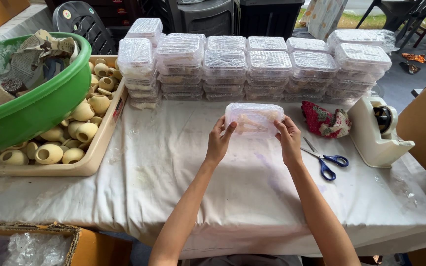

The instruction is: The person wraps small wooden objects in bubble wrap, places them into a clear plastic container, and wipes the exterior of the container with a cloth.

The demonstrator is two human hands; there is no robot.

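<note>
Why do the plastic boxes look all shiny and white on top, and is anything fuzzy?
In the head view, soft daylight bounces off the stacked plastic boxes, leaving pale glare on their lids; the clear box held between the left hand and right hand looks milky too; shadows are faint; edges bend slightly, but nothing is badly blurred.

Box (254, 119) sits at table (223, 197) centre, between left hand (218, 143) and right hand (290, 140). Stacked boxes (252, 69) stand at 12 o'clock behind it. Tray (87, 165) with basin (50, 106) on it lies at 9 o'clock. Scissors (327, 160), cloth (324, 121) and tape dispenser (378, 130) lie at 3 o'clock.
</note>
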